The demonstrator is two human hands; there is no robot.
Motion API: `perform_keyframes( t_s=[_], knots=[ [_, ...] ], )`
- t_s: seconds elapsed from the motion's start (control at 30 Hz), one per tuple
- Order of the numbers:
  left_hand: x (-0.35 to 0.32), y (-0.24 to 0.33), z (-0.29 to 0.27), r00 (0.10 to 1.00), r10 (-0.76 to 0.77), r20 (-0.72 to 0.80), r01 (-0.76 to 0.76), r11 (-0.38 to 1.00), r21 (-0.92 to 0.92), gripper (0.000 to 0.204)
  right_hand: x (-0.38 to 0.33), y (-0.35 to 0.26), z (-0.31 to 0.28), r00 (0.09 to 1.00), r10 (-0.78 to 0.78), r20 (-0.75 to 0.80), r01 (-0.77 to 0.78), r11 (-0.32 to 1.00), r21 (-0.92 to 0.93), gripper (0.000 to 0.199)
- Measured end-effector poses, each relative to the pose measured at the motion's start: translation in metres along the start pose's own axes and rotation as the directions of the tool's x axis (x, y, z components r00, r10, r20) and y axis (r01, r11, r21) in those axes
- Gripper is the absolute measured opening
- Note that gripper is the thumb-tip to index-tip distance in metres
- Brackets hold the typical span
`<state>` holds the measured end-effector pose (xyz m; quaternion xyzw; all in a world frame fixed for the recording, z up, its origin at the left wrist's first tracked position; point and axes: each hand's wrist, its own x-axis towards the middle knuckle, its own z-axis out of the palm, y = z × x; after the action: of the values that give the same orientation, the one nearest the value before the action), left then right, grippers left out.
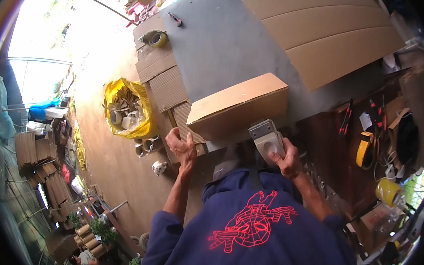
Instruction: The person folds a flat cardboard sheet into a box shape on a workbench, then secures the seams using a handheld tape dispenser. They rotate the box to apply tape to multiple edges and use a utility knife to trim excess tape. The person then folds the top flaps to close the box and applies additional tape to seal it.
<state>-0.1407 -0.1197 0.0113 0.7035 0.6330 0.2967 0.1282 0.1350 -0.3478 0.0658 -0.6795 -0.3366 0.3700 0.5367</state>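
A closed brown cardboard box (pixel 239 105) rests at the near edge of the grey tabletop (pixel 213 48). My left hand (pixel 183 147) hovers just off the box's near left corner, its fingers loosely bent and the thumb standing apart. Nothing shows in it. In my right hand (pixel 288 161) is a pale grey tape dispenser (pixel 267 139) with a dark metal head. My thumb lies across its side, and the head is close to the near right part of the box. The fingers underneath are hidden.
Flat cardboard sheets (pixel 329 37) cover the table's far right. A box cutter (pixel 175 19) and tape rolls (pixel 157 39) lie toward the far left. Left of the table stands a yellow bag (pixel 145 122) of scraps. Pliers (pixel 346 118) and a yellow tool (pixel 364 149) are at right.
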Motion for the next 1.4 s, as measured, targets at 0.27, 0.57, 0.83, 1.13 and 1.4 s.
perform_keyframes(
  t_s=[0.27, 0.57, 0.83, 1.13, 1.4],
  knots=[
    [0.04, 0.153, -0.024, 0.263, 0.189, 0.946, 0.644, 0.696, -0.318, 0.034, -0.008, -0.025, 0.03, 0.992, 0.076, 0.103, -0.072, 0.996, -0.044, 0.046],
    [0.035, 0.12, 0.025, 0.049, 0.28, 0.959, 0.683, 0.691, -0.237, 0.02, -0.021, -0.024, 0.051, 0.983, 0.165, 0.077, -0.161, 0.986, -0.047, 0.046],
    [0.068, 0.143, 0.046, 0.378, 0.264, 0.887, 0.292, 0.875, -0.385, 0.013, 0.016, -0.023, 0.053, 0.977, 0.196, 0.086, -0.197, 0.98, -0.002, 0.042],
    [0.121, 0.141, 0.101, 0.628, 0.387, 0.675, -0.009, 0.871, -0.491, 0.012, 0.019, 0.008, 0.046, 0.933, 0.356, 0.057, -0.36, 0.927, 0.109, 0.041],
    [0.114, 0.134, 0.136, 0.656, 0.445, 0.61, -0.079, 0.844, -0.531, 0.013, 0.027, 0.028, 0.051, 0.915, 0.404, 0.021, -0.403, 0.905, 0.137, 0.047]
  ],
)
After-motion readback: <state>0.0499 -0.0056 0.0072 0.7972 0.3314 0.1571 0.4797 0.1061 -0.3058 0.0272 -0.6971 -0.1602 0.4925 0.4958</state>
